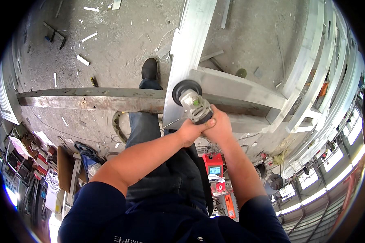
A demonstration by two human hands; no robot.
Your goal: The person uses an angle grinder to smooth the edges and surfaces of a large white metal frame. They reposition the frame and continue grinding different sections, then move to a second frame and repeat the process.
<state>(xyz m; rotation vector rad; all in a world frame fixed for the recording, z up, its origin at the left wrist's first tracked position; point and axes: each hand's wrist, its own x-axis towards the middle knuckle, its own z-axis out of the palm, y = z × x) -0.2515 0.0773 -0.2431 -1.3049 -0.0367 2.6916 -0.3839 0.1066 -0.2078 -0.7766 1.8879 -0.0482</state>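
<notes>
An angle grinder (196,105) with a round black disc (181,88) is held in both my hands. My right hand (220,126) wraps round the rear of its body. My left hand (190,132) closes beside the right one, at the same end of the tool. The disc is over a wide silver metal beam (192,36), near the joint with a cross piece (239,87); whether disc and metal touch, I cannot tell. A thin rod sticks out to the left near my left hand.
A rusty steel bar (89,101) runs left from under the beam. Silver rails (308,69) extend to the right. Metal offcuts (83,60) litter the floor. My shoe (150,69) stands left of the beam. A red machine with a small screen (214,169) sits below my hands.
</notes>
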